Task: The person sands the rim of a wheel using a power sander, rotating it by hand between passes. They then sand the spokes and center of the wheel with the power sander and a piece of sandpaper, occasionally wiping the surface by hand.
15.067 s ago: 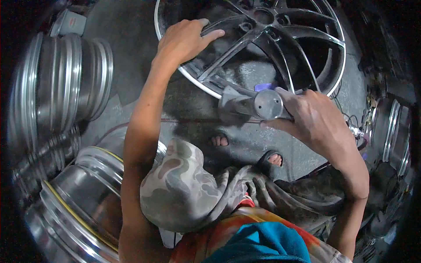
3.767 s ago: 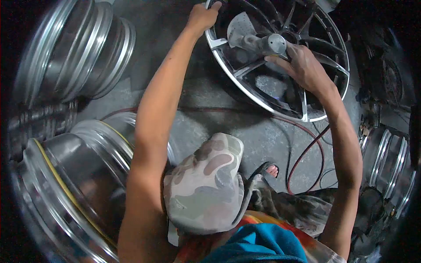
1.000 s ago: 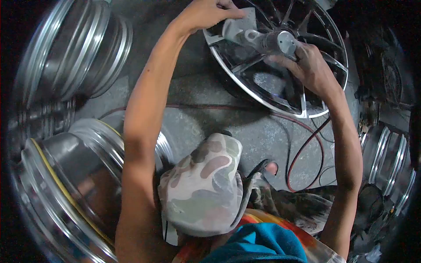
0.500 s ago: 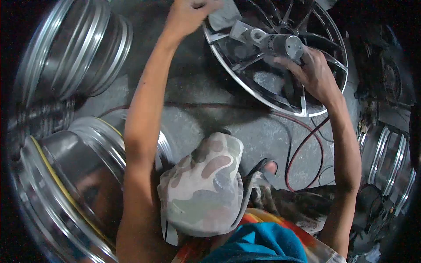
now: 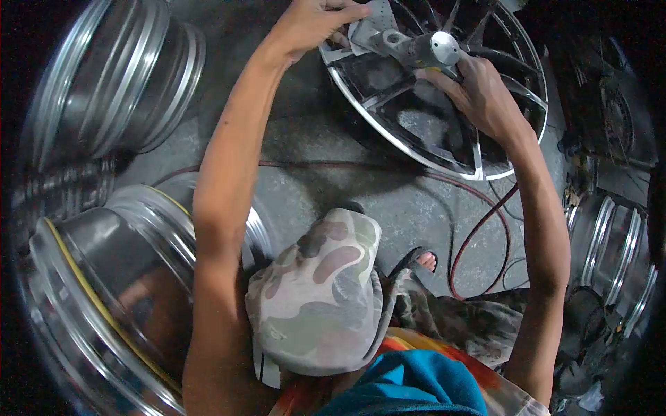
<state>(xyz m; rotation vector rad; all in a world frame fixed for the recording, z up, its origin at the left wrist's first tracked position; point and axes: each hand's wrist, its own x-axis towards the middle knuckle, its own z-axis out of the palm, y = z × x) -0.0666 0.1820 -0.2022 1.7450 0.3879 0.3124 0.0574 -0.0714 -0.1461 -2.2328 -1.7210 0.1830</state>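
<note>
My right hand [image 5: 482,93] is wrapped around the body of an air sander [image 5: 423,50], a grey tool with a round silver end. The sander is held above a multi-spoke car wheel rim [image 5: 388,135] with a bright outer lip. At the sander's far end is a grey perforated sanding sheet [image 5: 378,17]. My left hand [image 5: 316,24] pinches the left edge of this sheet, thumb on top and fingertips partly hidden beneath. Below the hands, the rim lies on the floor with its dark spokes facing up.
Shiny wheel barrels stand at left, one upper [image 5: 111,76] and one lower with a yellow stripe [image 5: 104,305]. A red hose [image 5: 479,197] loops over the concrete floor [image 5: 333,187]. Another polished rim [image 5: 610,249] is at right. My camouflage-covered knee [image 5: 319,291] is in front.
My left hand has come down and right onto the sanding sheet. My right hand has shifted the sander slightly up and left, and its round end has turned more toward me.
</note>
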